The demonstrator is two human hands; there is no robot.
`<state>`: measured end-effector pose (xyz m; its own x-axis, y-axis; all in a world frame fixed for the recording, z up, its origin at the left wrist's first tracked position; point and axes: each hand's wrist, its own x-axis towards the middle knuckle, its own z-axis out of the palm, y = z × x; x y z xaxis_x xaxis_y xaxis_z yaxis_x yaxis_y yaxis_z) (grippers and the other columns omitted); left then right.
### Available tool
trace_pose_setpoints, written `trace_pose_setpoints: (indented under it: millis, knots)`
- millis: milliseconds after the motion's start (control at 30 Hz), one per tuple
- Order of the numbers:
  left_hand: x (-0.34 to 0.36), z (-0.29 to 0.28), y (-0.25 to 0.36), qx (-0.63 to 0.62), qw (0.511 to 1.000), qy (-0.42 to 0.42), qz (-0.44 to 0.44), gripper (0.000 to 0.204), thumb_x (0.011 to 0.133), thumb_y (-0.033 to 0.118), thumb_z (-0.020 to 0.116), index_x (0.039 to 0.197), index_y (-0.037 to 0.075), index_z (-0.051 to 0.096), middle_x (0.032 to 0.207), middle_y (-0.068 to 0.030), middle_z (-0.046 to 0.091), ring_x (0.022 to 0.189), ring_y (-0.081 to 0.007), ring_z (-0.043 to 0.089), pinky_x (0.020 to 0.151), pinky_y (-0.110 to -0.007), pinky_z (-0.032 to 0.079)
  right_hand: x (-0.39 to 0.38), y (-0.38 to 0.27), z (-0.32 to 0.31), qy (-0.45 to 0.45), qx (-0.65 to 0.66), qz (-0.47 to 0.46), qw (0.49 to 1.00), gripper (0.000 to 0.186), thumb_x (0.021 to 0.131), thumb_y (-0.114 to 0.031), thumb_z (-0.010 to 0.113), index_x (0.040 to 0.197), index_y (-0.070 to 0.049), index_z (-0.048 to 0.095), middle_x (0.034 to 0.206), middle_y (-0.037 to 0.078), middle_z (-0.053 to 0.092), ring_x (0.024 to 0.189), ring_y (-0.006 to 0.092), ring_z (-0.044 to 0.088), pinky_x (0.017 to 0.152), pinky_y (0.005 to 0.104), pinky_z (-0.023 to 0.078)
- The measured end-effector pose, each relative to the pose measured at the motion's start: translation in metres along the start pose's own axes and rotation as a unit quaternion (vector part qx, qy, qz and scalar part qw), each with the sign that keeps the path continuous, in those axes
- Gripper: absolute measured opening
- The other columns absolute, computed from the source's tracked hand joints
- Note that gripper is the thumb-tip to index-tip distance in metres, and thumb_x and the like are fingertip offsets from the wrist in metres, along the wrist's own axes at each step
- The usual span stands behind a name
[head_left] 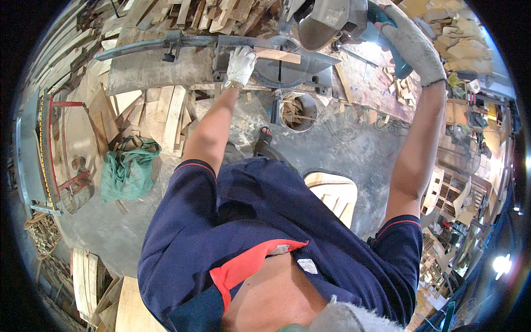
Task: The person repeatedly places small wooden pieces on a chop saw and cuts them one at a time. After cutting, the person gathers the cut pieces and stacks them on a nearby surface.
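Note:
My left hand [241, 66], in a whitish work glove, grips one end of a short wooden strip [281, 55]. The strip lies along the fence of a mitre saw, across the grey saw table [269, 74] with its dark slot. Up at the top right, my right hand [412, 47], gloved too, is wrapped around the blue handle [391, 34] of the saw. The saw head with its grey blade guard [321, 25] is raised above and behind the strip. The fingertips of my right hand are partly hidden behind the handle.
A metal rail with a clamp-like stop [172, 47] runs left from the saw. Below the saw stands a round bin [297, 112] of offcuts. Boards [168, 113] and a green sack [130, 169] are at the left, a red-framed rack [55, 149] farther left. Wood is stacked beyond the bench.

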<state>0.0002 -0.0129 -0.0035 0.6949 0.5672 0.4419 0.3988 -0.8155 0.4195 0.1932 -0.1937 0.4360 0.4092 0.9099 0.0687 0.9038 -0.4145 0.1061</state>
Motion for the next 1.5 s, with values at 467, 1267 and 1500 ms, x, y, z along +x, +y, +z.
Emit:
trace_pose_setpoints:
  millis: [467,1267,1500]
  knots:
    - [-0.002,-0.001,0.001,0.002,1.0,-0.003,-0.01,0.018,0.083,0.019,0.071,0.101,0.014,0.071,0.111,-0.0046,0.063,0.113,-0.0291,0.055,0.095,-0.048,0.044,-0.001,-0.041,-0.023,0.019,-0.008,-0.026,0.999,0.04,0.079,-0.018,0.061,0.116,-0.005,0.066,0.096,0.018,0.072,0.085,0.0279,0.072,0.076,0.0387,0.058]
    - [0.005,0.005,-0.003,-0.005,1.0,0.013,0.01,0.016,0.083,0.025,0.073,0.091,0.012,0.074,0.103,-0.0046,0.064,0.106,-0.0292,0.057,0.091,-0.043,0.046,-0.025,-0.032,0.009,-0.038,0.272,0.128,0.953,0.056,0.083,-0.015,0.061,0.136,0.001,0.057,0.094,0.012,0.069,0.074,0.0177,0.074,0.062,0.0288,0.057]
    - [0.004,0.003,-0.001,-0.014,0.999,0.032,0.013,0.017,0.079,0.022,0.076,0.089,0.009,0.074,0.101,-0.0068,0.065,0.103,-0.0306,0.059,0.091,-0.044,0.048,-0.025,-0.037,0.011,-0.033,0.324,0.138,0.935,0.056,0.083,-0.016,0.06,0.137,-0.002,0.058,0.089,0.011,0.07,0.072,0.016,0.073,0.064,0.0269,0.056]
